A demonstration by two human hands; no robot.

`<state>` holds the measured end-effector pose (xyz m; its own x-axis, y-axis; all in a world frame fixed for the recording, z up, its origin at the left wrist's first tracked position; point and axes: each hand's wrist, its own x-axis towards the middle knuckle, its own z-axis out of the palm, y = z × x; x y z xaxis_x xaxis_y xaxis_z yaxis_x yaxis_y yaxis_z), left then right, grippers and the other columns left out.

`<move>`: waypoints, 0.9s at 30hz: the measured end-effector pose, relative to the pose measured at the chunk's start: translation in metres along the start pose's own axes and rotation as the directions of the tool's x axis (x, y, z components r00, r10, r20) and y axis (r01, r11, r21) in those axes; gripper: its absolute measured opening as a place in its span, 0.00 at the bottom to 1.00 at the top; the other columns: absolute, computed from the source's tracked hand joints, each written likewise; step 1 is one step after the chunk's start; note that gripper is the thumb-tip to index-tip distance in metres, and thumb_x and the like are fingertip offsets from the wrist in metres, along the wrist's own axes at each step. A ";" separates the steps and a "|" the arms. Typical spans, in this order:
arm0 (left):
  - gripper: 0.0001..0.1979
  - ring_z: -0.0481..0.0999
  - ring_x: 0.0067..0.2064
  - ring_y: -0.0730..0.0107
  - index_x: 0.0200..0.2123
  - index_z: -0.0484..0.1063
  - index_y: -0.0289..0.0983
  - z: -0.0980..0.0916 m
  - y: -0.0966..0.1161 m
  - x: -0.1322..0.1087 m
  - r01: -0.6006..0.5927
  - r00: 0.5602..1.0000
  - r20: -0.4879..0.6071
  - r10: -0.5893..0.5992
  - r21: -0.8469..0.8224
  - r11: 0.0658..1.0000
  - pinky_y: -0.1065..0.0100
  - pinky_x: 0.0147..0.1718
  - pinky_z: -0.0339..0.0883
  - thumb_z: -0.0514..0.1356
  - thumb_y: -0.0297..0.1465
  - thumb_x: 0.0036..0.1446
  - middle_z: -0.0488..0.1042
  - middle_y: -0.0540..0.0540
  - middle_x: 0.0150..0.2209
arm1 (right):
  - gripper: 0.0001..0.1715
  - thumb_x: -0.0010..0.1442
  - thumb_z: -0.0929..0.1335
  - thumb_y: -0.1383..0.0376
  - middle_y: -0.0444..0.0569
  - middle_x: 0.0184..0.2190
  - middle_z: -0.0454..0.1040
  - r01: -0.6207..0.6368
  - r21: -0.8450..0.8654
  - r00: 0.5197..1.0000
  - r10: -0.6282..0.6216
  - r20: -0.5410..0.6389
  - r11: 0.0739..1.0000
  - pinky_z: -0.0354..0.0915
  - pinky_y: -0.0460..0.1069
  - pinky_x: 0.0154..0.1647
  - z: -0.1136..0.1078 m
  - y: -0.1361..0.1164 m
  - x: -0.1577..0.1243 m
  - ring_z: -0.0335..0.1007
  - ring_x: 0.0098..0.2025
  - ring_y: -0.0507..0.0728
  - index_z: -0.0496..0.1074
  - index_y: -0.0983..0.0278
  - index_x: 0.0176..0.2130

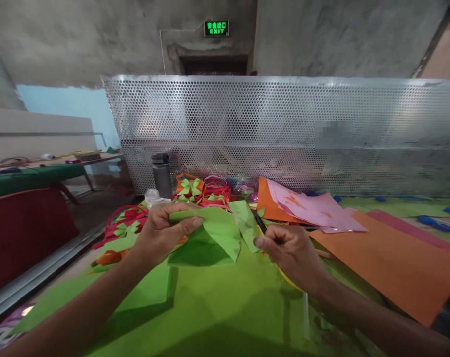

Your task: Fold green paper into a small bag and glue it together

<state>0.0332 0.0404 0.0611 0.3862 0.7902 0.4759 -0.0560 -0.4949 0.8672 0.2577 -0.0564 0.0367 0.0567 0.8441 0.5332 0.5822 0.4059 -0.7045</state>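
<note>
My left hand (163, 229) pinches a folded light green felt sheet (221, 230) at its upper left edge, thumb on top. The sheet is held above the green-covered table (210, 307), its right part creased. To the right, my right hand (294, 253) is closed round a slim tool with a black front end (259, 220) and yellow parts; its exact kind is mostly hidden by the fingers. Just beyond, between the hands, is another light green piece (245, 225). A thin translucent stick (306, 315) shows below my right wrist.
Red and orange felt bags with green bows (191, 186) stand behind, near a dark bottle (161, 174). Pink sheets (317, 206) and a large orange sheet (392, 258) lie at right, with blue-handled scissors (435, 223) farther off. A perforated metal panel (225, 119) closes the back.
</note>
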 end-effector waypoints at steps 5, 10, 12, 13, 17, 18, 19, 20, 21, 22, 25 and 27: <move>0.03 0.63 0.16 0.77 0.26 0.77 0.40 0.005 0.005 -0.003 0.000 1.000 -0.002 0.000 0.007 1.000 0.76 0.14 0.60 0.65 0.32 0.45 0.68 0.53 0.16 | 0.08 0.55 0.68 0.63 0.44 0.30 0.71 0.427 -0.156 0.891 -0.444 -0.094 0.891 0.64 0.48 0.34 0.005 0.000 -0.007 0.67 0.33 0.53 0.68 0.61 0.38; 0.05 0.64 0.17 0.77 0.28 0.77 0.40 0.011 0.006 -0.007 0.012 1.000 -0.003 -0.012 0.012 1.000 0.76 0.14 0.60 0.65 0.34 0.46 0.68 0.53 0.17 | 0.17 0.52 0.71 0.63 0.49 0.36 0.69 0.541 -0.325 0.810 -0.585 -0.049 0.776 0.64 0.52 0.38 0.011 0.002 -0.014 0.66 0.39 0.56 0.68 0.62 0.43; 0.05 0.66 0.18 0.75 0.27 0.77 0.40 0.013 0.008 -0.008 0.025 1.000 -0.007 -0.025 0.017 1.000 0.76 0.15 0.62 0.65 0.34 0.45 0.70 0.53 0.19 | 0.14 0.53 0.71 0.65 0.49 0.34 0.68 0.555 -0.351 0.793 -0.607 -0.053 0.755 0.64 0.52 0.37 0.012 0.000 -0.015 0.64 0.38 0.55 0.69 0.63 0.40; 0.04 0.65 0.18 0.76 0.27 0.76 0.40 0.014 0.009 -0.009 0.028 1.000 -0.010 -0.027 0.024 0.999 0.76 0.15 0.62 0.65 0.34 0.45 0.69 0.53 0.18 | 0.12 0.53 0.70 0.66 0.48 0.33 0.67 0.560 -0.353 0.786 -0.615 -0.058 0.750 0.63 0.52 0.36 0.011 -0.001 -0.015 0.64 0.37 0.55 0.70 0.63 0.39; 0.07 0.63 0.15 0.76 0.25 0.75 0.38 0.019 0.013 -0.011 0.069 0.997 -0.018 -0.069 0.051 0.996 0.75 0.14 0.60 0.65 0.35 0.46 0.68 0.53 0.16 | 0.05 0.55 0.68 0.67 0.47 0.31 0.67 0.554 -0.353 0.792 -0.608 -0.055 0.754 0.63 0.51 0.35 0.011 -0.004 -0.014 0.63 0.36 0.54 0.71 0.63 0.36; 0.08 0.65 0.16 0.75 0.25 0.75 0.37 0.020 0.014 -0.012 0.087 0.996 -0.012 -0.087 0.044 0.995 0.75 0.14 0.61 0.65 0.36 0.46 0.70 0.52 0.17 | 0.04 0.56 0.68 0.67 0.47 0.30 0.67 0.549 -0.356 0.796 -0.603 -0.055 0.756 0.62 0.51 0.35 0.011 -0.005 -0.014 0.63 0.35 0.54 0.71 0.63 0.35; 0.08 0.67 0.17 0.74 0.26 0.75 0.37 0.021 0.014 -0.012 0.104 0.995 -0.003 -0.104 0.032 0.994 0.74 0.15 0.62 0.65 0.36 0.46 0.71 0.51 0.19 | 0.03 0.56 0.67 0.67 0.47 0.30 0.67 0.544 -0.359 0.800 -0.598 -0.053 0.759 0.62 0.51 0.34 0.011 -0.005 -0.014 0.63 0.35 0.54 0.72 0.63 0.35; 0.08 0.69 0.19 0.73 0.26 0.74 0.37 0.022 0.014 -0.013 0.118 0.993 0.005 -0.118 0.017 0.993 0.74 0.16 0.63 0.65 0.36 0.46 0.72 0.50 0.20 | 0.03 0.57 0.67 0.68 0.46 0.29 0.67 0.538 -0.359 0.804 -0.592 -0.053 0.763 0.62 0.51 0.34 0.012 -0.006 -0.014 0.63 0.34 0.54 0.72 0.62 0.34; 0.08 0.69 0.19 0.73 0.26 0.74 0.37 0.023 0.014 -0.013 0.129 0.992 0.008 -0.129 0.003 0.992 0.74 0.17 0.64 0.65 0.36 0.46 0.73 0.50 0.21 | 0.03 0.57 0.67 0.68 0.46 0.29 0.68 0.534 -0.357 0.807 -0.587 -0.055 0.767 0.62 0.51 0.33 0.012 -0.006 -0.014 0.63 0.33 0.54 0.72 0.62 0.34; 0.09 0.69 0.19 0.73 0.27 0.74 0.37 0.023 0.013 -0.014 0.137 0.991 0.006 -0.137 -0.010 0.990 0.74 0.17 0.64 0.65 0.36 0.46 0.73 0.51 0.21 | 0.03 0.57 0.67 0.67 0.46 0.28 0.68 0.528 -0.355 0.812 -0.581 -0.056 0.772 0.62 0.51 0.33 0.012 -0.006 -0.014 0.63 0.33 0.54 0.72 0.62 0.34; 0.10 0.67 0.17 0.75 0.27 0.74 0.37 0.024 0.012 -0.015 0.170 0.985 -0.018 -0.170 0.014 0.985 0.75 0.15 0.62 0.65 0.38 0.46 0.71 0.52 0.19 | 0.03 0.57 0.67 0.67 0.47 0.27 0.69 0.524 -0.347 0.818 -0.573 -0.049 0.778 0.62 0.52 0.33 0.013 -0.007 -0.014 0.64 0.32 0.54 0.72 0.63 0.34; 0.11 0.67 0.17 0.74 0.26 0.74 0.37 0.025 0.012 -0.015 0.185 0.983 -0.018 -0.184 0.045 0.982 0.75 0.14 0.61 0.65 0.39 0.46 0.71 0.52 0.18 | 0.03 0.57 0.67 0.67 0.47 0.26 0.69 0.530 -0.334 0.819 -0.573 -0.037 0.779 0.62 0.52 0.32 0.014 -0.006 -0.014 0.64 0.31 0.54 0.72 0.64 0.33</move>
<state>0.0493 0.0136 0.0603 0.3729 0.8744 0.3104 0.0578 -0.3558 0.9328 0.2420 -0.0656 0.0275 -0.2568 0.4457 0.8576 0.7548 0.6467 -0.1101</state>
